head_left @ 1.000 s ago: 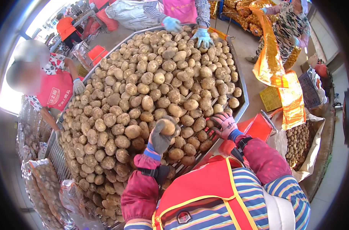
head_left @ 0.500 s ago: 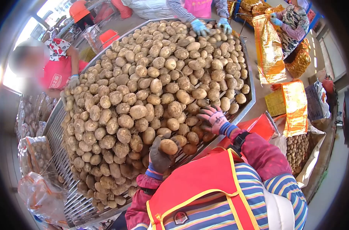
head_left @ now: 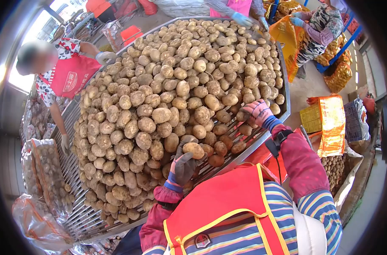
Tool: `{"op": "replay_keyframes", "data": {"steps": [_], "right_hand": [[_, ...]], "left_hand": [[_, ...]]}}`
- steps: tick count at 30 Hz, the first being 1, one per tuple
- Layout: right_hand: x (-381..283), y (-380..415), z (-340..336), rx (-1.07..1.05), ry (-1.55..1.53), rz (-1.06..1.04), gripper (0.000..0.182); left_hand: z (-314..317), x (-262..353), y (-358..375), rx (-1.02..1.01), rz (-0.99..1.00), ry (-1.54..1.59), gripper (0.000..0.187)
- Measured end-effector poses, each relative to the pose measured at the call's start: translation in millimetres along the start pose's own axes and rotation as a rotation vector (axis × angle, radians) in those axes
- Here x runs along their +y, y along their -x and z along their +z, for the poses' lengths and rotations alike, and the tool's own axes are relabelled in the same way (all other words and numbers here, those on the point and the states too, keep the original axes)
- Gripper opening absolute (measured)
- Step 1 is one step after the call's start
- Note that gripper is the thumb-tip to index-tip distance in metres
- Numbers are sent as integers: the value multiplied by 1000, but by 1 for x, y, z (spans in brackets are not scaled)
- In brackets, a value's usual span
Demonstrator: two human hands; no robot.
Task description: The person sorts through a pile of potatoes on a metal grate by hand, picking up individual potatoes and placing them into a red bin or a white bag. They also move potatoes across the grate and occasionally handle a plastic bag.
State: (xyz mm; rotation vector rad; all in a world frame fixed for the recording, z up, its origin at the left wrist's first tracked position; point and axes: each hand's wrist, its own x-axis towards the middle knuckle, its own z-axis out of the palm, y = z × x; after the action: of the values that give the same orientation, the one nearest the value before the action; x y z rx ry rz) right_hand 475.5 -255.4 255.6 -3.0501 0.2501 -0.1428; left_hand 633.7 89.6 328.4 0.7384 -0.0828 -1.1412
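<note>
In a dark glove, my left hand (head_left: 184,166) is closed round a brown potato (head_left: 194,150), held at the near edge of a large heap of potatoes (head_left: 146,108). My right hand (head_left: 260,112), in a pink patterned glove, reaches to the right side of the heap. Its fingers are curled down over a potato (head_left: 243,116) there; the fingertips are partly hidden. The heap lies on a slatted metal sorting table (head_left: 77,212), whose bars show at the left and between the nearest potatoes.
Across the table is a person in a pink apron (head_left: 234,5); another in a red apron (head_left: 72,76) stands at the left. At the upper right a person handles an orange mesh sack (head_left: 285,36). Bagged potatoes (head_left: 47,170) stand at the left, crates (head_left: 355,121) at the right.
My right hand has moved up and right along the heap, its spread fingers now curled. My left hand still holds the potato, slightly higher and to the right. The left co-worker's arms have spread apart.
</note>
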Motion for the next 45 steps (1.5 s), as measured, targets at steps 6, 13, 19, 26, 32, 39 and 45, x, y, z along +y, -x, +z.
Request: {"op": "replay_keyframes", "data": {"steps": [6,13,19,26,32,39,45], "right_hand": [[-2,1,-26,130,-167,408,32],[-115,-44,-17,121,-296,-228,55],[-170,-88,-9,-181,-59,-257,66],[-88,-77,-4,225,-225,-46,42],[-13,-47,-20,140,-186,460,67],[-40,-7,-16,258,-139,293,62],[-67,9,7,-177,65,77,67]], "left_hand": [[-32,-6,0,70,93,-81,41],[-25,-2,2,221,77,86,49],[-16,-6,2,304,113,-52,48],[-46,-4,18,125,89,34,59],[-38,-8,23,25,121,-159,78],[-35,-5,10,38,175,-144,75],[-43,-16,-30,-52,521,-1452,70]]}}
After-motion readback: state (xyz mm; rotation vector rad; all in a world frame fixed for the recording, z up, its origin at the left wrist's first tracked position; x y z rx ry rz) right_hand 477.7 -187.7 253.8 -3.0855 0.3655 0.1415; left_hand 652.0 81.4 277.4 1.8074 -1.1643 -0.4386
